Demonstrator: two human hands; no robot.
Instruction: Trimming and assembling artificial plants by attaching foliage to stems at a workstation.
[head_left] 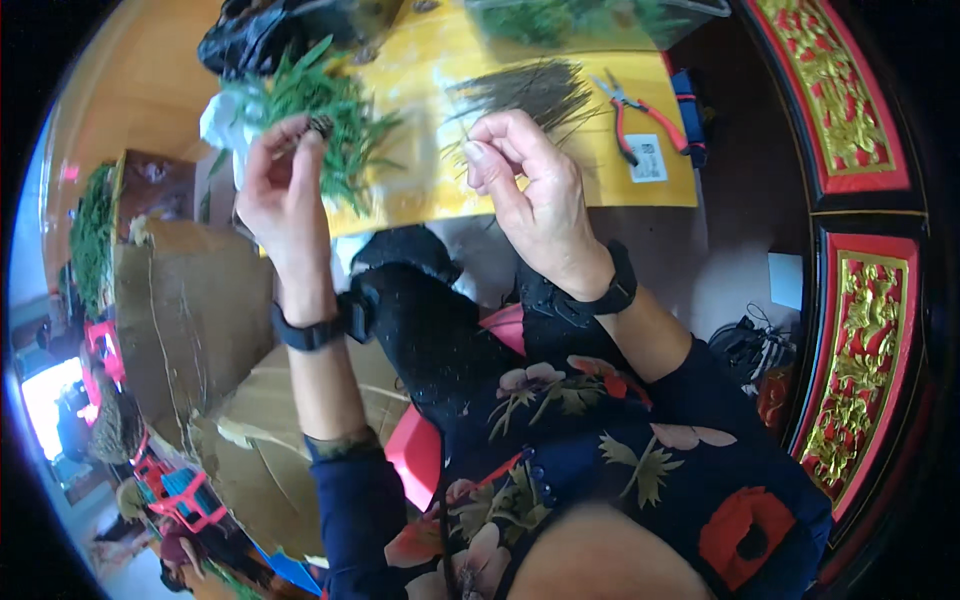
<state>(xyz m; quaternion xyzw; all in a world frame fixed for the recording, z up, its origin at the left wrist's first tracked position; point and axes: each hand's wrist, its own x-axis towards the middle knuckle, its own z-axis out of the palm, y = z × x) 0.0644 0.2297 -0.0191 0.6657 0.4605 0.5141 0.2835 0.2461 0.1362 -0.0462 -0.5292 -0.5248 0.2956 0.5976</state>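
My left hand (pixel 285 185) is closed, pinching a small dark pine cone (pixel 321 126) between thumb and fingertips. It hovers at the left side of a yellow work surface (pixel 420 195), in front of a pile of green artificial sprigs (pixel 345 120). My right hand (pixel 530 185) is also closed, thumb against the fingers, over the front edge of that surface. Whatever sits in this pinch is too fine to make out. Just beyond it lies a bundle of thin dark wire stems (pixel 525 88). Pliers with red handles (pixel 640 115) lie to their right, jaws pointing away.
A clear bin of greenery (pixel 580 25) stands at the far edge, with a black bag (pixel 270 40) at far left. Cardboard boxes (pixel 180 320) crowd my left side. Carved red and gold panels (pixel 860 360) rise on the right, near dark cables (pixel 750 350) on the floor.
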